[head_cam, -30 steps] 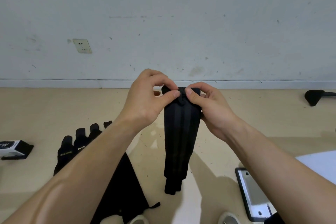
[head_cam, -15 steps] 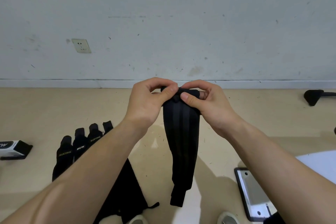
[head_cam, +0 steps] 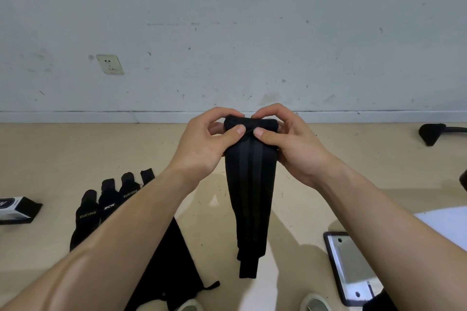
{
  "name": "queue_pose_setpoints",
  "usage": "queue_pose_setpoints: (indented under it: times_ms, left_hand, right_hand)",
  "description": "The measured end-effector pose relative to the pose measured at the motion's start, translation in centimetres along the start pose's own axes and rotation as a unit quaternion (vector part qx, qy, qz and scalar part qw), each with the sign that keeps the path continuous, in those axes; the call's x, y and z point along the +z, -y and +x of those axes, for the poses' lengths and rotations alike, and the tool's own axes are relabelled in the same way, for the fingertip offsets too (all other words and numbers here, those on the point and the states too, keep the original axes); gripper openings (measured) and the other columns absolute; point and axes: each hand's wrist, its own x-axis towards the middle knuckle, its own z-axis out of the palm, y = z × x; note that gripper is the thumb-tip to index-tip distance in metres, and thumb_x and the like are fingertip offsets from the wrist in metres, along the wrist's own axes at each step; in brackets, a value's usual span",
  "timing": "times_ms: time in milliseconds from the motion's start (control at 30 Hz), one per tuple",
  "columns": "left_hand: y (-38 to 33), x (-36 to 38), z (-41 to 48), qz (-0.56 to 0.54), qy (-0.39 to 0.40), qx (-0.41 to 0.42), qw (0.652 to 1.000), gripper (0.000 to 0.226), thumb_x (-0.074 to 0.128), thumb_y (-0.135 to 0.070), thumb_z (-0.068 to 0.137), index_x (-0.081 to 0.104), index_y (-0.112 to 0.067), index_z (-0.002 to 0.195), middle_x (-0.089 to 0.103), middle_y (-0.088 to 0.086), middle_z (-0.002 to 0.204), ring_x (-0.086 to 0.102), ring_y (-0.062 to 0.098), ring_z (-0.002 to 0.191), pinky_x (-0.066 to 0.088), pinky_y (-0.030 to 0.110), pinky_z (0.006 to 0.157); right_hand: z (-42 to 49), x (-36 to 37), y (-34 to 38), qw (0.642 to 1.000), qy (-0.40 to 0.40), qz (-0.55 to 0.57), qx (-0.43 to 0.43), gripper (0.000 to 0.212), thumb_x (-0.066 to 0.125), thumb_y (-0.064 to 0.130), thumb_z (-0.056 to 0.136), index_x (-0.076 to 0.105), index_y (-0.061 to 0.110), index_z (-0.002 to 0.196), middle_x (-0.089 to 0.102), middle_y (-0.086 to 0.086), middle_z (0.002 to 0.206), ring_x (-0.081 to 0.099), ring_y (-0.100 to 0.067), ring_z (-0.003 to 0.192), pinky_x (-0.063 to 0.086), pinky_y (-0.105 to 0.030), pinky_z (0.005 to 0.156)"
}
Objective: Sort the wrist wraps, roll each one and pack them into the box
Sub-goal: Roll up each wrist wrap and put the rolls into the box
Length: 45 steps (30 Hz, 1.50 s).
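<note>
Head view, change: thumbs have drawn closer together; the wrist wrap (head_cam: 249, 197) tail hangs slightly higher.
Left hand (head_cam: 204, 145): curled fingers and thumb pinch the wrap's top.
Right hand (head_cam: 297, 150): pinches the same edge.
Wrap: mid-air above the floor (head_cam: 75, 149); black striped fabric strip, top seemingly rolled, partly hidden.
Floor left: more wraps (head_cam: 106, 207), box (head_cam: 15, 209).

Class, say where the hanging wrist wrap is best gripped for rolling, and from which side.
Probably its bunched top end, from both sides, as the left hand and right hand pinch it: the wrist wrap hangs limp below, so the top gives control.
</note>
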Motion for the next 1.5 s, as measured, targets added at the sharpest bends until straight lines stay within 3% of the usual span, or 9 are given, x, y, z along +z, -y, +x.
queue_pose_setpoints:
  times_ms: [267,433,533,833,1000,1100,1200,1367,1500]
  left_hand:
    - [-0.2,-0.3,0.1,-0.099,0.041,-0.058,0.993,0.026,0.072,0.005,0.09,0.078,-0.02,0.088,0.071,0.003,0.097,0.072,0.019,0.088,0.058,0.029,0.077]
    - [-0.3,-0.1,0.1,-0.086,0.005,-0.056,0.995,0.026,0.072,0.01,0.087,0.079,-0.015,0.087,0.074,0.002,0.097,0.074,0.021,0.087,0.061,0.034,0.08]
    - [-0.4,0.1,0.0,-0.053,-0.013,-0.049,0.997,0.024,0.075,0.008,0.085,0.08,-0.016,0.088,0.078,-0.001,0.1,0.076,0.019,0.092,0.062,0.03,0.08]
    - [-0.3,0.2,0.0,-0.084,0.042,-0.07,0.993,0.003,0.077,-0.014,0.089,0.079,-0.014,0.092,0.078,0.003,0.098,0.075,0.017,0.096,0.061,0.029,0.084]
    - [0.3,0.2,0.4,-0.123,0.038,-0.111,0.985,0.033,0.076,-0.017,0.092,0.064,-0.007,0.121,0.077,0.008,0.105,0.077,0.021,0.097,0.058,0.034,0.096]
    - [0.3,0.0,0.5,-0.065,0.102,-0.089,0.989,0.022,0.065,-0.022,0.101,0.074,-0.007,0.113,0.078,0.004,0.099,0.076,0.02,0.101,0.058,0.031,0.097]
    - [0.4,0.0,0.6,-0.024,0.086,-0.07,0.994,0.017,0.064,-0.02,0.102,0.076,-0.01,0.108,0.08,0.007,0.101,0.077,0.023,0.102,0.059,0.032,0.093]
    - [0.7,-0.1,0.9,-0.011,0.04,-0.053,0.998,0.016,0.069,-0.012,0.098,0.075,-0.012,0.113,0.079,0.009,0.106,0.076,0.026,0.103,0.058,0.043,0.099]
    - [0.8,0.1,0.7,-0.011,0.01,-0.044,0.999,0.019,0.076,-0.007,0.091,0.075,-0.015,0.109,0.078,0.008,0.108,0.075,0.024,0.103,0.059,0.043,0.097]
  right_hand:
    - [0.4,-0.2,-0.1,0.999,-0.009,-0.042,-0.021,0.021,0.064,0.004,0.075,0.07,0.022,0.083,0.065,-0.007,0.088,0.06,-0.025,0.085,0.047,-0.035,0.074]
    - [0.3,-0.1,0.2,0.999,0.031,0.04,0.019,0.017,0.061,-0.003,0.085,0.067,0.012,0.09,0.064,-0.008,0.085,0.06,-0.023,0.081,0.047,-0.03,0.072]
    - [0.2,0.0,-0.1,1.0,0.001,0.027,0.014,0.011,0.064,0.008,0.096,0.068,0.014,0.087,0.064,-0.006,0.081,0.062,-0.023,0.08,0.048,-0.031,0.075]
    - [0.4,-0.3,-0.5,0.998,-0.033,0.048,0.028,0.016,0.076,0.003,0.082,0.071,0.015,0.09,0.067,-0.013,0.091,0.066,-0.03,0.087,0.052,-0.037,0.081]
    - [0.4,0.0,-0.5,0.996,-0.044,0.074,0.021,0.022,0.071,-0.009,0.086,0.066,0.013,0.089,0.069,-0.015,0.095,0.068,-0.029,0.087,0.056,-0.036,0.08]
    - [0.3,0.1,-0.6,0.995,-0.047,0.084,0.017,0.024,0.067,-0.012,0.088,0.063,0.012,0.087,0.071,-0.014,0.1,0.069,-0.03,0.088,0.058,-0.038,0.084]
    - [0.3,0.3,-0.8,0.995,-0.059,0.082,0.017,0.025,0.069,-0.012,0.087,0.062,0.013,0.089,0.069,-0.014,0.1,0.068,-0.028,0.084,0.058,-0.036,0.077]
    - [0.5,0.1,-1.1,0.996,-0.084,0.022,0.011,0.028,0.082,0.012,0.083,0.067,0.013,0.107,0.069,-0.007,0.101,0.072,-0.024,0.094,0.06,-0.036,0.082]
    - [0.3,0.5,-0.9,0.995,-0.067,-0.074,0.019,0.015,0.065,0.028,0.099,0.067,0.015,0.106,0.069,0.003,0.088,0.07,-0.015,0.085,0.06,-0.041,0.083]
